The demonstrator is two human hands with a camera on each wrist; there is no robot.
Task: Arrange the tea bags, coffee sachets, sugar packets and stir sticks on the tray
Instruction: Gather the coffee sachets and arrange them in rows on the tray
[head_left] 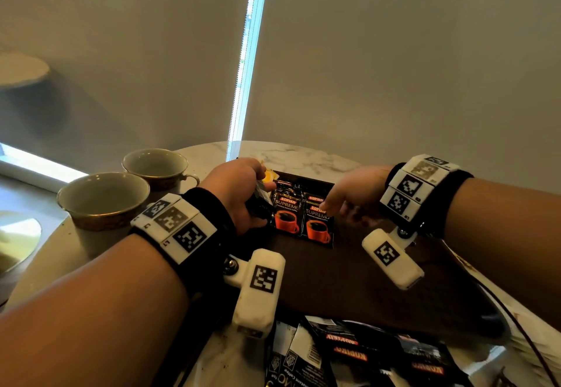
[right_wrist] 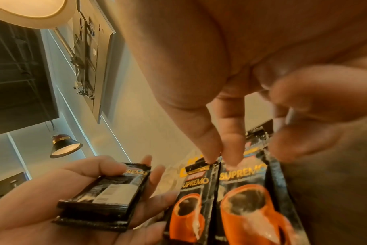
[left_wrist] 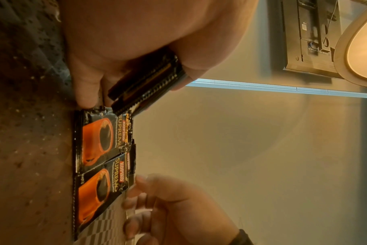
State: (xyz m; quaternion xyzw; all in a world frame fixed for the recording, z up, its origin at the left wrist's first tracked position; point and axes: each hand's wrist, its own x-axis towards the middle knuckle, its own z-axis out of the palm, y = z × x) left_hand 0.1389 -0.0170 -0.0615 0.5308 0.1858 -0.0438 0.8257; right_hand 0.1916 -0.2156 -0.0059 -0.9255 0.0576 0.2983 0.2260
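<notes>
Gripping a stack of sachets [right_wrist: 107,195] in the left hand [head_left: 239,192], thumb curled over, right hand [head_left: 352,195] fingertips [right_wrist: 230,159] pressing two sachets on tray [head_left: 349,271], head view alone showing cups [head_left: 103,201].

Dim, warm room; bright daylight slit between blinds [head_left: 247,61]; wrist views blurred close up, edges warped

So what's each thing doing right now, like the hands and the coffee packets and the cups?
Left hand: holds a stack of coffee sachets.
Right hand: fingertips touch the sachets on the tray.
Two sachets on the tray: flat, side by side, face up.
Two cups: upright, look empty.
</notes>
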